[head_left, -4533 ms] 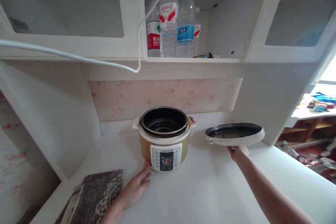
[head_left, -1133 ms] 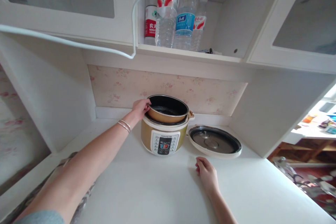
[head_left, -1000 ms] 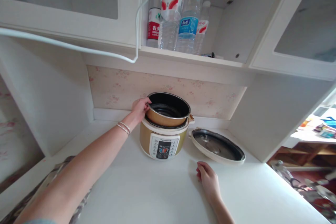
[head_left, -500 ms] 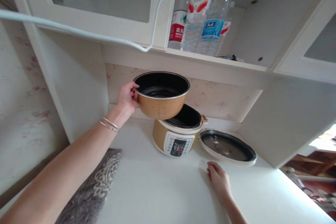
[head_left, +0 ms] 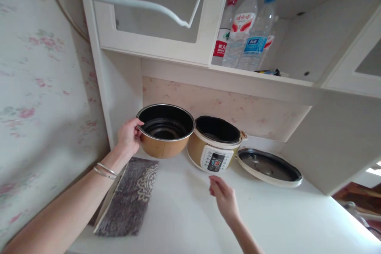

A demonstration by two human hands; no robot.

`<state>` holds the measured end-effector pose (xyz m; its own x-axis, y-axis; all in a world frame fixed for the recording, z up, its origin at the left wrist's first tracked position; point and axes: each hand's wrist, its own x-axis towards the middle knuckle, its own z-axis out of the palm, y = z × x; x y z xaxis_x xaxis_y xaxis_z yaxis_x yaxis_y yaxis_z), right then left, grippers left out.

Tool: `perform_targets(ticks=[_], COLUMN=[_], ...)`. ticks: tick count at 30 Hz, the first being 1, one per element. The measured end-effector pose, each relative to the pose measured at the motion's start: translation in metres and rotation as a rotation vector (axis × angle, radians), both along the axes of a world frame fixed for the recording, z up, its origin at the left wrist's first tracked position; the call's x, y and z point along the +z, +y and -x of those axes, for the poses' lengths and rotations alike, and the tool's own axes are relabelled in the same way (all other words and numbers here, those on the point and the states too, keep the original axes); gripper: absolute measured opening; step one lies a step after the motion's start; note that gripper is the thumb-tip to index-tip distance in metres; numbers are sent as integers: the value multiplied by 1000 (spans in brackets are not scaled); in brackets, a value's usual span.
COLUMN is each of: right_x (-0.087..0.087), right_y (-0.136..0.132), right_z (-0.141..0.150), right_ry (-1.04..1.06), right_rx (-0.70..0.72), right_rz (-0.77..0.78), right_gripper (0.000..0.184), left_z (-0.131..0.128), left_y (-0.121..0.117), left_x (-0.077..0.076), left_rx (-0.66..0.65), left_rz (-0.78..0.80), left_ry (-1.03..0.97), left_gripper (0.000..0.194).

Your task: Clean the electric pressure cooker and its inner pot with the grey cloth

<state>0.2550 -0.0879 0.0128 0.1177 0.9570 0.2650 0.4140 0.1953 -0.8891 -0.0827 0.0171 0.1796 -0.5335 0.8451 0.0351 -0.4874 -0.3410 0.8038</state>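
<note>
My left hand (head_left: 129,138) grips the rim of the rice cooker's inner pot (head_left: 165,149), thumb over the edge and fingers against the outside. The pot is tan outside and black inside, nothing in it, and is held left of the rice cooker (head_left: 196,150). The cooker body has a gold side, a white front panel with a small display, and an open black cavity. Its detached lid (head_left: 270,166) lies underside up to the right. My right hand (head_left: 226,198) hovers in front of the cooker, fingers curled together with nothing visible in them.
A grey patterned cloth mat (head_left: 131,202) lies on the white counter (head_left: 178,214) at the left. Overhead, several plastic bottles (head_left: 242,27) stand in an open cabinet. A white cable (head_left: 119,0) crosses near the top. The cabinet's side panel (head_left: 336,139) bounds the right.
My left hand has carried the inner pot left and down, away from above the cooker. My right hand has shifted left, before the cooker's front. The camera view has turned left.
</note>
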Motion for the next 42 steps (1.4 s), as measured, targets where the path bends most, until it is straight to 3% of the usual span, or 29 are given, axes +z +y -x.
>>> perform_targets(ticks=[3, 6, 8, 11, 14, 18, 23, 30, 36, 39, 41, 42], right_x=[24, 27, 19, -2, -27, -48, -45, -27, -62, -67, -51, -38], right_y=[-21, -35, -39, -42, -47, -60, -80, -92, -90, -90, -91, -92], right_z=[98, 176, 209, 233, 231, 203, 158, 119, 120, 111, 98, 90], right_ry=[-216, -433, -540, -671, -741, -839, -898, -910, -835, -855, -859, -852], right_rx=[465, 794, 810, 725, 684, 671, 453, 181, 49, 96, 282, 431], right_rz=[-107, -352, -391, -366, -434, -635, -802, -855, -969, -1038, -937, -802], right_gripper=[27, 23, 31, 76, 88, 65, 15, 15, 5, 3, 11, 18], left_z=[2, 5, 8, 12, 16, 19, 18, 18, 17, 17, 18, 19], left_y=[-7, -11, -12, -10, -6, -1, 0, -5, -17, -21, -23, -23], left_x=[-21, -37, -45, -55, -63, -70, -79, -99, -114, -117, -120, -121], left_rx=[37, 47, 50, 62, 65, 53, 67, 37, 5, -35, -62, -75], left_rz=[6, 63, 90, 119, 141, 145, 160, 182, 181, 179, 172, 166], left_ry=[0, 8, 0, -6, -8, -8, -15, -27, -72, -101, -119, -127], left_gripper=[25, 24, 25, 27, 27, 27, 27, 26, 27, 29, 30, 31])
